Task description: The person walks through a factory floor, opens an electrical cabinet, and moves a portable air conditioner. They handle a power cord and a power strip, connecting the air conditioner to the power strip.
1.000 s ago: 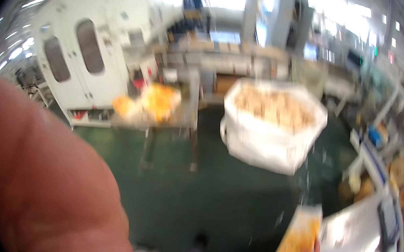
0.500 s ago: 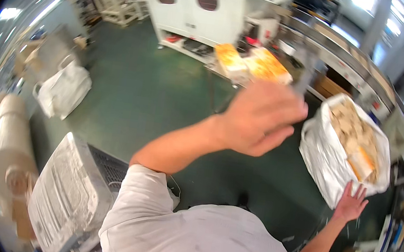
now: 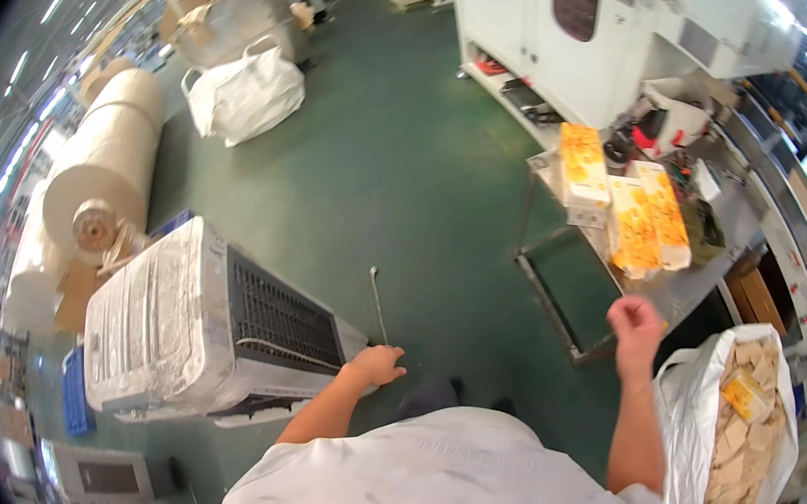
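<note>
My left hand (image 3: 375, 364) hangs low beside a dusty white air cooler (image 3: 158, 323), its fingers loosely stretched and nothing seen in them. My right hand (image 3: 635, 333) is raised in front of a metal table (image 3: 691, 292), with fingers loosely bent and no object showing. Yellow-and-white printed cartons lie on that table: one carton (image 3: 586, 164) stands to the left, and a second carton (image 3: 636, 230) and a third carton (image 3: 663, 213) lie side by side. Just right of my right forearm stands a white woven sack (image 3: 692, 408) filled with cardboard scraps (image 3: 736, 459) and a yellow carton piece (image 3: 747, 395).
A tall white machine cabinet (image 3: 522, 25) stands beyond the table. Far left are a white bulk bag (image 3: 246, 97) and large paper rolls (image 3: 114, 151). A cord (image 3: 377, 299) lies on the green floor. A conveyor (image 3: 787, 249) runs along the right.
My left hand has dropped from in front of me to beside the cooler. My right hand has left the sack's edge and come up toward the table. The view has shifted.
</note>
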The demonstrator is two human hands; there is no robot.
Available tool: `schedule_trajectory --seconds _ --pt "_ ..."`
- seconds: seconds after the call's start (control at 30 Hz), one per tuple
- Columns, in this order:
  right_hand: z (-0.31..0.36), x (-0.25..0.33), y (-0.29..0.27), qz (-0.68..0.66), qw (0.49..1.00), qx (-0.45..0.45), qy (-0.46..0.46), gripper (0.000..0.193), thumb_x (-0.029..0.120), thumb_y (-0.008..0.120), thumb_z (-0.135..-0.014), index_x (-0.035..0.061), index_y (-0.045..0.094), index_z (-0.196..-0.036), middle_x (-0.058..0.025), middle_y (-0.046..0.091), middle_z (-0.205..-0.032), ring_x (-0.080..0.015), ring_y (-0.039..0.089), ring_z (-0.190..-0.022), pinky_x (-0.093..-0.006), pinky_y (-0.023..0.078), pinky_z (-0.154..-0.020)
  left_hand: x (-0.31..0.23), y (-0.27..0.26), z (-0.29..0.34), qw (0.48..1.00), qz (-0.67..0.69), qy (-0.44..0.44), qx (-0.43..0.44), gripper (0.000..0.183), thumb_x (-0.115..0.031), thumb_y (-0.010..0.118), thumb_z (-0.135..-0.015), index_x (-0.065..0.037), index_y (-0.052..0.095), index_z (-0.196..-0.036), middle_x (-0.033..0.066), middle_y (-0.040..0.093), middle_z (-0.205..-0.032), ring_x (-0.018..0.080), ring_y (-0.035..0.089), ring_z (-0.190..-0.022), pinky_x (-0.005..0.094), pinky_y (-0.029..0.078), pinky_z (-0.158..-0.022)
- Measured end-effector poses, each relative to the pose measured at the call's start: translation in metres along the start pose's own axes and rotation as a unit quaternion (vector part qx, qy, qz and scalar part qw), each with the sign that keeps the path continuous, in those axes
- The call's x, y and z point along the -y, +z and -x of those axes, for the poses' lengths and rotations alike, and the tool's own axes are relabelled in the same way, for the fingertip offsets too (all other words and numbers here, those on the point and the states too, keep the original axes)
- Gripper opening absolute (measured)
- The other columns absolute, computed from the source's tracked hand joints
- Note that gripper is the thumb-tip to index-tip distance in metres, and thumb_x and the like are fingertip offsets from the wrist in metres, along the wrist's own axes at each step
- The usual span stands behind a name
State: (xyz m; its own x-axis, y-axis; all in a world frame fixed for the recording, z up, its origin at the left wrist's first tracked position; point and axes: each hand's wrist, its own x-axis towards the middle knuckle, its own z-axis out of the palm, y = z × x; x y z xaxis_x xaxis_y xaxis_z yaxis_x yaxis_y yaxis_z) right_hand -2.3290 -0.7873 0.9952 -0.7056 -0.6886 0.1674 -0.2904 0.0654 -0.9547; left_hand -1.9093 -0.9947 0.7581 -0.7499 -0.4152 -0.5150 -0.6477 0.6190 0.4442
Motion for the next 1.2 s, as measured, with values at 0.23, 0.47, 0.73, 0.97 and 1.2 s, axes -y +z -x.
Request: schedule_trajectory --seconds 0.23,0.47,0.73,0.97,1.2 --pt "-0.206 0.179 0.182 -0.067 0.783 0.073 -0.614 0.046 0.010 0.079 -0.084 -0.0004 0.060 -0.125 -0.0174 0.061 -0.120 -0.0301 0.058 -0.106 -0.0435 0.047 -0.094 0.188 0.139 -0.063 0.837 0.438 -0.325 0.043 0.032 -0.028 0.063 -0.094 -0.002 0.074 -0.108 0.0143 0.075 -0.092 0.0289 0.072 -0.084 0.0418 0.056 -0.076" --pt "-0.391 0.176 0.470 -0.041 0.690 0.145 -0.708 0.045 0.010 0.077 -0.085 -0.0010 0.059 -0.125 -0.0172 0.061 -0.119 -0.0298 0.058 -0.104 -0.0423 0.048 -0.091 0.391 0.055 -0.152 0.924 0.263 -0.279 0.006 0.032 -0.035 0.061 -0.095 -0.007 0.075 -0.088 0.0120 0.073 -0.083 0.0258 0.070 -0.085 0.0397 0.055 -0.071" --pt "-0.683 0.110 0.789 -0.012 0.724 0.079 -0.685 0.044 0.010 0.074 -0.086 -0.0016 0.058 -0.125 -0.0169 0.062 -0.118 -0.0295 0.059 -0.101 -0.0410 0.049 -0.086 0.748 -0.313 -0.444 0.854 0.384 -0.248 -0.249 0.031 -0.034 0.063 -0.094 -0.005 0.074 -0.089 0.0102 0.072 -0.080 0.0221 0.067 -0.078 0.0379 0.053 -0.067" --pt "-0.830 0.075 0.855 0.037 0.683 0.141 -0.716 0.043 0.009 0.072 -0.087 -0.0022 0.057 -0.125 -0.0167 0.062 -0.118 -0.0293 0.059 -0.098 -0.0398 0.050 -0.083 0.778 -0.317 -0.590 0.765 0.478 -0.319 -0.291 0.031 -0.032 0.064 -0.094 -0.004 0.074 -0.090 0.0087 0.070 -0.078 0.0189 0.064 -0.072 0.0364 0.052 -0.064" --pt "-0.905 0.056 0.939 -0.077 0.646 0.179 -0.738 0.042 0.009 0.070 -0.087 -0.0027 0.056 -0.125 -0.0165 0.062 -0.117 -0.0290 0.060 -0.095 -0.0386 0.052 -0.079 0.663 -0.139 -0.501 0.635 0.568 -0.460 -0.252 0.030 -0.031 0.065 -0.093 -0.002 0.073 -0.091 0.0072 0.068 -0.076 0.0156 0.061 -0.067 0.0348 0.051 -0.060"
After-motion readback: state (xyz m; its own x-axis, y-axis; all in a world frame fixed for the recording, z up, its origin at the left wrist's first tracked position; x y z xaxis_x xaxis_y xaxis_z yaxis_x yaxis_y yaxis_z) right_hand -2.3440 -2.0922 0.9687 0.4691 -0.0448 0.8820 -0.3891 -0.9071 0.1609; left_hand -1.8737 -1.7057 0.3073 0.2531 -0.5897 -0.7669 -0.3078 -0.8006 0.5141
